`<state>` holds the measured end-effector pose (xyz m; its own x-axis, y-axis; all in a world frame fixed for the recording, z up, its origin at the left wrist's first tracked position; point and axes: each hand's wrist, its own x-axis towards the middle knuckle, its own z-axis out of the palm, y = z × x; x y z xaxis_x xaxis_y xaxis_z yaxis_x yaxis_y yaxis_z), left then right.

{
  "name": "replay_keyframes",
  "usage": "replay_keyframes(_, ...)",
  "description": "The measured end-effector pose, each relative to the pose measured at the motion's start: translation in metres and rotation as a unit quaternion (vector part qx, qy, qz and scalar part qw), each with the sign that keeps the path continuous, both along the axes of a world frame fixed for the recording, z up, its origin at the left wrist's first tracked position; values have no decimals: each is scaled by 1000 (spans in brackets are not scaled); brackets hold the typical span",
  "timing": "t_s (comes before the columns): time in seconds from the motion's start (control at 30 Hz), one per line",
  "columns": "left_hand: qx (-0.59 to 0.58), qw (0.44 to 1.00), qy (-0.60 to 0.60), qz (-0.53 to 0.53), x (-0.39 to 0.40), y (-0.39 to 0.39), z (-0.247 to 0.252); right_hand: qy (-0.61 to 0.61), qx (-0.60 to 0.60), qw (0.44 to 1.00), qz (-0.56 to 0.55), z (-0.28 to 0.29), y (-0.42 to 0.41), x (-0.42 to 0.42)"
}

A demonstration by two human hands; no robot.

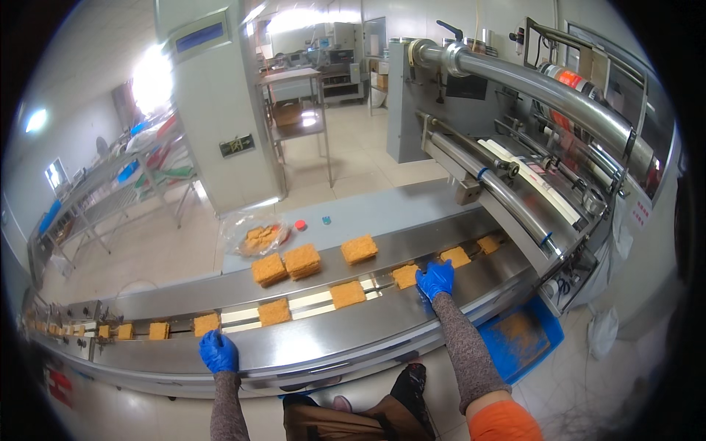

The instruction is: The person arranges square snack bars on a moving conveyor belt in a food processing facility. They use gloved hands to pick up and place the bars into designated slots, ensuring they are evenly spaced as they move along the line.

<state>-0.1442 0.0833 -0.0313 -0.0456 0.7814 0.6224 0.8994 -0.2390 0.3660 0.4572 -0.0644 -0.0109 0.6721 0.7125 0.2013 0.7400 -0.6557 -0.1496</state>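
Square orange-brown crispy food slabs lie spaced along the channel of a steel conveyor [309,342]. My left hand [219,351], in a blue glove, is at the conveyor's near edge, its fingers by a slab [207,325]; whether they touch it I cannot tell. My right hand [436,278], also gloved in blue, reaches over the channel with bent fingers beside another slab [405,277]; its grip is hidden. A further slab [455,257] lies just right of it. Stacked slabs [302,261] rest on the steel ledge behind the channel, with one more stack [359,249] apart to the right.
An opened clear plastic bag [255,236] of broken pieces lies on the back ledge near a red button [300,225]. Metal film rollers [496,190] overhang the conveyor's right end. A blue bin [518,342] with crumbs is on the floor at right. A pillar [220,110] stands behind.
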Motion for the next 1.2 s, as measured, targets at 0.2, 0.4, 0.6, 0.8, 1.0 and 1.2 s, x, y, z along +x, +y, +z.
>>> replay_keyframes(0.2, 3, 1000, -2, -5, 2, 1, 1, 60, 73, 995, 10, -18, 2, 12)
replay_keyframes(0.4, -13, 1000, -9, 6, 1, 0, 1, 2, -42, 995, -88, -4, 2, 10)
replay_keyframes(0.6, 5, 1000, 4, 4, 4, 1, 0, -2, -15, 998, -60, -8, -5, 23)
replay_keyframes(0.8, 21, 1000, 20, -1, -3, 3, -6, 12, -9, 1000, -20, 6, -6, 14)
replay_keyframes(1.0, 14, 1000, 5, 0, 0, 3, -3, 110, 69, 991, -35, -8, -5, 26)
replay_keyframes(1.2, 3, 1000, 9, 8, 0, 4, -2, 23, 5, 995, -95, -6, -3, 29)
